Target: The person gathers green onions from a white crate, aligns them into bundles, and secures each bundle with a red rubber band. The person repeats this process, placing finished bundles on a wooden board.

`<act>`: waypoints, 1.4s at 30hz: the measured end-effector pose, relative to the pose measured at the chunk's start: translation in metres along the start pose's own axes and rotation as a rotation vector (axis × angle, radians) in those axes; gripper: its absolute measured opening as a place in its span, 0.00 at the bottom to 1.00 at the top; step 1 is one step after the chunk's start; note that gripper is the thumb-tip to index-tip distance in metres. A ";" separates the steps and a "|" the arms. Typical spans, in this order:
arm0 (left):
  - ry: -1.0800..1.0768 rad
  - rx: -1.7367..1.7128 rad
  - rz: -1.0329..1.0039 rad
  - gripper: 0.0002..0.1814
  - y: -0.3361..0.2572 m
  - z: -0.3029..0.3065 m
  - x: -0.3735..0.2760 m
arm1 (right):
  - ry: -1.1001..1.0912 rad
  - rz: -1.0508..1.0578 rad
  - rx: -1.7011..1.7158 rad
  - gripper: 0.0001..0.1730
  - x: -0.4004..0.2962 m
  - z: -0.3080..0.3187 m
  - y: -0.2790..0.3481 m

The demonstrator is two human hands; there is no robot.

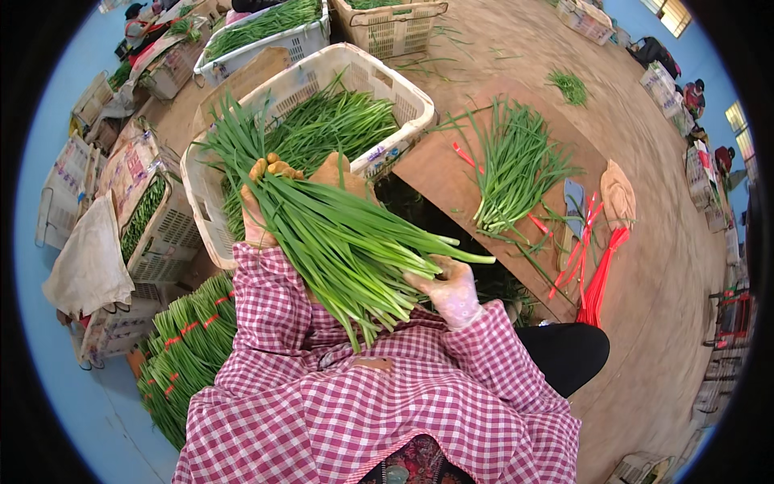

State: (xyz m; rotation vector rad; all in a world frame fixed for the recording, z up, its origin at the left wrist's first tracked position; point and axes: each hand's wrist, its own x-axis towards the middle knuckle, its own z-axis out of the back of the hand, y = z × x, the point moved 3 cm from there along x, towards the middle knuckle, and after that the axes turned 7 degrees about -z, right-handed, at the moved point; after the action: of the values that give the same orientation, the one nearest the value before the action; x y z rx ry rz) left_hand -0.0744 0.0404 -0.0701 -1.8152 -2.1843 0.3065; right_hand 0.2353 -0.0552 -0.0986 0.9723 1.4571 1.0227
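My left hand [266, 181], in a stained glove, grips a large loose bunch of garlic chives [338, 230] by its leafy part, above the near side of a white plastic crate [417, 121]. My right hand [447, 281], gloved too, touches the pale stem ends with thumb and fingers; whether it pinches any stalk is partly hidden. More loose chives [338, 121] fill the crate behind. On a brown board [435, 151] at the right lies another pile of chives [514, 169], with red ties near it. Beside that pile is a knife with a broad blade [574, 199].
A bundle of red ties [598, 284] and a tan cloth item [618, 193] lie at the board's right edge. Bunches bound with red ties [193, 339] are stacked at my left. Further crates [163, 242] stand at left and behind. Other people sit far off.
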 end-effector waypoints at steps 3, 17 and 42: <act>0.019 0.025 0.000 0.11 -0.005 0.003 -0.003 | 0.148 -0.213 0.039 0.13 -0.018 0.037 0.028; 0.131 0.097 -0.127 0.13 0.000 0.008 0.003 | 0.126 0.042 -0.075 0.23 -0.015 0.062 0.092; 0.009 0.048 -0.122 0.21 -0.005 0.009 -0.010 | -0.142 0.300 -0.739 0.08 -0.051 0.111 0.267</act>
State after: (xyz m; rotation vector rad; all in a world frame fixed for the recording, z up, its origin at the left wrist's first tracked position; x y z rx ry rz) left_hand -0.0799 0.0295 -0.0774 -1.6470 -2.2500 0.3203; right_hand 0.3630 -0.0128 0.1622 0.6982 0.7168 1.5265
